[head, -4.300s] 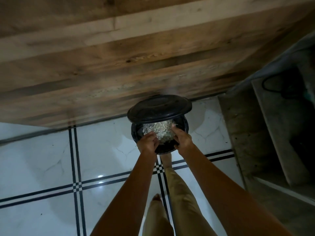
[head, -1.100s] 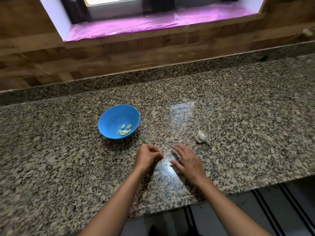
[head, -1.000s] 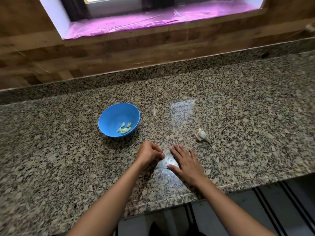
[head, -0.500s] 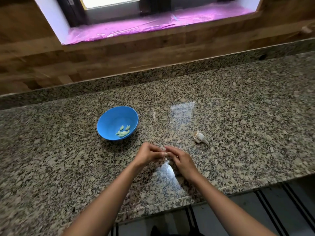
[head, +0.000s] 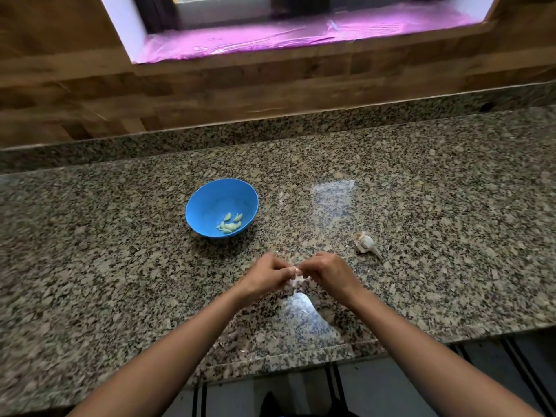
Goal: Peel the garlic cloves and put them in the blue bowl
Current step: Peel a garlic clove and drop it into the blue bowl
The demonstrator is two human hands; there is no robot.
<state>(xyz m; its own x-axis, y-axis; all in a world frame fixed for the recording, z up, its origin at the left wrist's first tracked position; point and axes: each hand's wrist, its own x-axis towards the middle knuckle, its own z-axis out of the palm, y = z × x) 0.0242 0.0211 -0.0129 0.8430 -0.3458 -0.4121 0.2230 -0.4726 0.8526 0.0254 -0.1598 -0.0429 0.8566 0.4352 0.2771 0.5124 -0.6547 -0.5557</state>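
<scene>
- One round blue plastic bowl [head: 222, 203] stands on the speckled grey granite counter [head: 421, 191], at about ten o'clock from the hands and apart from them.
- In the bowl's bottom, toward its near right side, lies a small heap of pale green-white peeled garlic cloves [head: 229, 222]; roughly seven, though they overlap and an exact count is hard.
- One leftover piece of a garlic bulb, whitish with papery skin and a pointed stem [head: 365, 245], lies on the counter at about two o'clock from the hands, near them but not touching.
- Two bare hands meet above the counter's near middle. The left hand [head: 266, 273] and the right hand [head: 329, 270] both have their fingers curled inward, pinching one small white garlic clove [head: 297, 276] between their fingertips.
- That clove is mostly covered by the fingers and slightly blurred; whether its skin is on or partly off cannot be made out.
- The hidden fingertips cannot be counted.
- A pink-lit window sill [head: 301, 34] at twelve o'clock is cut off by the top edge.
</scene>
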